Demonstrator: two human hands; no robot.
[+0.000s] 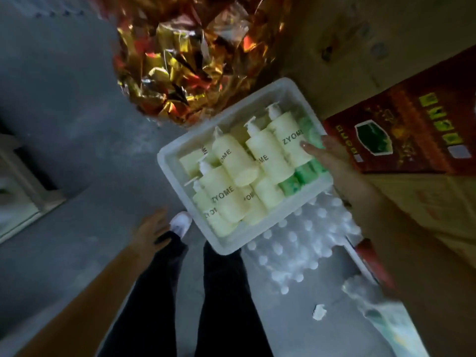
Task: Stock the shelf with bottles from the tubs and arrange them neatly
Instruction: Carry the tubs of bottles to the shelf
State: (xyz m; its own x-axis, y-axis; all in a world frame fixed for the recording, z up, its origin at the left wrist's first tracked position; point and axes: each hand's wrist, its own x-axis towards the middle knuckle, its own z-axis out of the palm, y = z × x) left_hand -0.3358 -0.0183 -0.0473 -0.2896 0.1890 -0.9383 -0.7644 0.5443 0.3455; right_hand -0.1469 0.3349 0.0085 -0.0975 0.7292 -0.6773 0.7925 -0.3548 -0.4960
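Progress: I think we are near the start; no shelf in view.
Tub (170, 161): white, full, under my right hand (325, 153).
Bottles (238, 161): pale yellow pump ones lying down (some green (296, 180) too).
Right hand: fingers flat on one bottle (292, 145), maybe gripping, blurry.
Left hand (150, 229): spread, holding nothing, well apart.

white tub (168, 161) | cream pump bottles (233, 163) lying jumbled inside

The right hand (325, 153) is reaching in from the right, fingers extended and loosely together. The left hand (152, 229) is hanging open near the left leg, fingers spread.
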